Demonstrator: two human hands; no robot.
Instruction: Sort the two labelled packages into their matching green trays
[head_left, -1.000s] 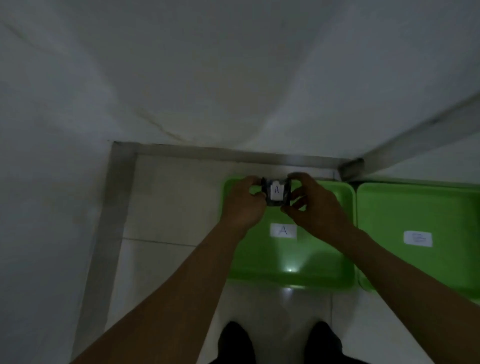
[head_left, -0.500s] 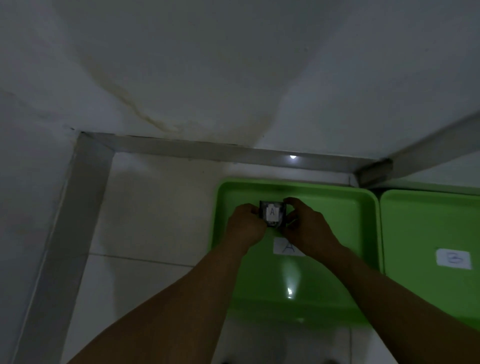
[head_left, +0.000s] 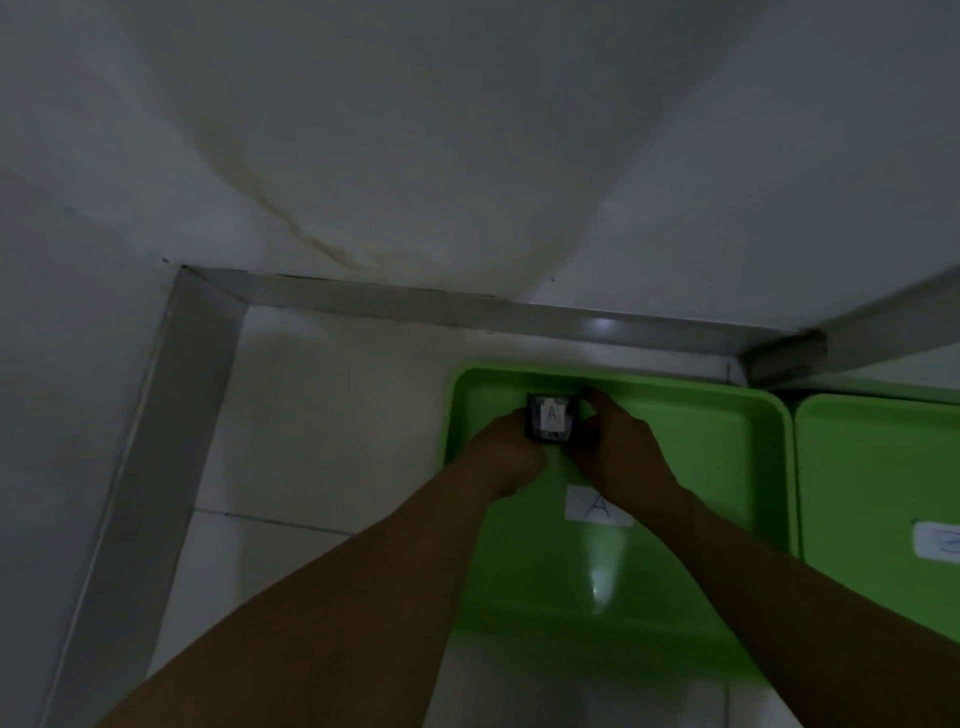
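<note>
A small dark package (head_left: 551, 419) with a white label reading A is held between both hands over the far left part of a green tray (head_left: 727, 467). That tray carries a white paper label A (head_left: 597, 508) on its floor. My left hand (head_left: 506, 452) grips the package's left side and my right hand (head_left: 618, 447) grips its right side. A second green tray (head_left: 872, 467) lies to the right, with a white label (head_left: 937, 540) cut off by the frame edge. I cannot tell whether the package touches the tray floor. No other package shows.
Both trays lie on a pale tiled floor (head_left: 322, 415) in a corner. A grey metal skirting (head_left: 467, 306) runs along the white walls behind and at the left. The light is dim.
Both hands have carried the A package toward the far left of the A tray, and the view has shifted so the trays sit further right.
</note>
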